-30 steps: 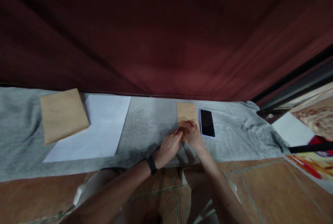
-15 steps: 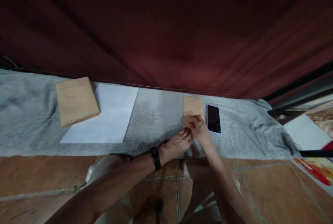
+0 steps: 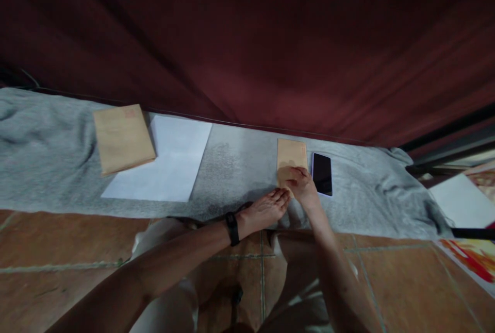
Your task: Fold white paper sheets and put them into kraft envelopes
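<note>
A long strip of soft grey cloth is spread crosswise below a dark red hanging fabric. The small brown paper rectangle, envelope-like, is laid right of the cloth's middle, its long axis running from the near edge toward the far edge. Most of its visible part lies beyond the fingertips, on the far side; its near end is partly covered by the two hands, so neither hand is clearly nearer.

The bare left hand is reached in from the near edge, with a black wristband worn behind it. Its fingers are stretched out, nearly flat and side by side, the tips touching the paper's near end. The bare right hand is placed over the lower right part of the paper, its fingers bent and drawn inward; whether a fold is pinched beneath them cannot be told.

Just right of the paper, a dark-screened phone with a pale purple rim is laid flat, apart from it. Well to the left, a large white paper sheet is partly overlapped by a squarish brown paper stack, which is set near the cloth's far edge. Orange-brown floor tiles are seen below the near edge.
</note>
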A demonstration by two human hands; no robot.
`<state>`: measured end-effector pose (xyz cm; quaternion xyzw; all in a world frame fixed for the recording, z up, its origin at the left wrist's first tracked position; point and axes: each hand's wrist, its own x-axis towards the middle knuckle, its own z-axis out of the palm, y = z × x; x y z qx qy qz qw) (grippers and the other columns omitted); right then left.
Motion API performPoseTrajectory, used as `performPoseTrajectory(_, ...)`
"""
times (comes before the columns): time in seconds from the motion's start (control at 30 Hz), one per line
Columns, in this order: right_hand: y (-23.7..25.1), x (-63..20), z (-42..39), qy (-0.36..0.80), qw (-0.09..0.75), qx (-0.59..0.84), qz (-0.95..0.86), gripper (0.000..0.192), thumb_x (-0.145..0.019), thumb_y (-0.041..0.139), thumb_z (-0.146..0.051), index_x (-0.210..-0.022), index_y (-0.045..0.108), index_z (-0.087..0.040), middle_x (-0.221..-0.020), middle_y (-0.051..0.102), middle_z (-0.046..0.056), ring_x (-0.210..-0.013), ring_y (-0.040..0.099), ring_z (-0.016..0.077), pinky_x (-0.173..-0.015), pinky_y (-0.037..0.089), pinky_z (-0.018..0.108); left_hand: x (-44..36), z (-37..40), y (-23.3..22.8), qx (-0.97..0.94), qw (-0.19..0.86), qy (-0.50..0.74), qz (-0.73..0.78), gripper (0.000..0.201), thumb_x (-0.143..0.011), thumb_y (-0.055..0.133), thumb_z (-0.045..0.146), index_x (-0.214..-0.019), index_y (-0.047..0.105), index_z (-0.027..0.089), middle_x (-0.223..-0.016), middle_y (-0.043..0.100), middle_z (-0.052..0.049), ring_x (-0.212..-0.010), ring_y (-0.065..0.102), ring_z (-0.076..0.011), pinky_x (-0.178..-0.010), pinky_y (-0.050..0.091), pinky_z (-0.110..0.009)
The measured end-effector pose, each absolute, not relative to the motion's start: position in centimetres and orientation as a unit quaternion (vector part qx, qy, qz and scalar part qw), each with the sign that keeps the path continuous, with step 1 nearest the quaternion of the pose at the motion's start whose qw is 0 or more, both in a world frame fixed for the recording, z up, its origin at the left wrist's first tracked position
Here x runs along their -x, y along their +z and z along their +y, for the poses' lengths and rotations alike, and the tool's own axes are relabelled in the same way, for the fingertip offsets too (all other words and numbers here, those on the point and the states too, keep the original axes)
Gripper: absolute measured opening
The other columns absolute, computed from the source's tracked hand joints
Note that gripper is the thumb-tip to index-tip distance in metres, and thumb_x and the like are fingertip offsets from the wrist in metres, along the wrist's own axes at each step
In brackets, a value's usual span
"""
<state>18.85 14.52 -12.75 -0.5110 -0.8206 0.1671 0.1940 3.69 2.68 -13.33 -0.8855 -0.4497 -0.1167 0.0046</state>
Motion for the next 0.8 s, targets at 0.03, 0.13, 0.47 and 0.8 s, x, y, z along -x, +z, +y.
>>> performPoseTrajectory(0.03, -12.7, -19.0, 14.6, 0.168, 0.191, 0.508, -0.823, 0.043, -0.083, 0.058, -0.017, -0.125, 0.069, -0.018, -0.127, 0.065, 0.012, -0.12, 0.062, 0.0268, -0.107, 0.05, 0.042, -3.7, 2.6, -13.2, 0.886, 0.006, -0.115, -0.449, 0.048, -0.097, 0.042, 0.007, -0.143, 0.053, 0.001, -0.152, 0.054, -0.023, -0.14, 0.055, -0.0266, -0.12, 0.038, -0.039)
performPoseTrajectory(0.13, -12.6, -19.4, 14.8, 0.175, 0.183, 0.5, -0.828, 0.044, -0.082, 0.057, -0.015, -0.125, 0.07, -0.019, -0.127, 0.066, 0.011, -0.116, 0.065, 0.0255, -0.105, 0.053, 0.04, -3.6, 2.5, -13.0, 0.886, 0.003, -0.118, -0.449, 0.047, -0.098, 0.041, 0.006, -0.143, 0.054, 0.002, -0.151, 0.055, -0.023, -0.14, 0.055, -0.0258, -0.12, 0.037, -0.039)
performPoseTrajectory(0.47, -12.8, -19.8, 15.0, 0.193, 0.196, 0.499, -0.822, 0.041, -0.081, 0.056, -0.016, -0.119, 0.072, -0.022, -0.124, 0.069, 0.009, -0.115, 0.068, 0.0244, -0.104, 0.055, 0.039, -2.0, 1.3, -12.1, 0.882, 0.0, -0.118, -0.455, 0.041, -0.102, 0.042, 0.012, -0.14, 0.057, 0.01, -0.152, 0.056, -0.015, -0.14, 0.054, -0.023, -0.12, 0.038, -0.037)
performPoseTrajectory(0.8, -12.7, -17.1, 15.1, 0.369, 0.313, 0.509, -0.712, 0.036, -0.084, 0.057, -0.047, -0.103, 0.076, -0.022, -0.106, 0.078, 0.011, -0.085, 0.075, 0.0244, -0.079, 0.061, 0.038, 5.8, 4.2, -9.0, 0.675, -0.101, -0.304, -0.665, 0.043, -0.099, 0.05, 0.018, -0.142, 0.053, 0.018, -0.138, 0.066, -0.014, -0.129, 0.061, -0.0263, -0.114, 0.045, -0.046)
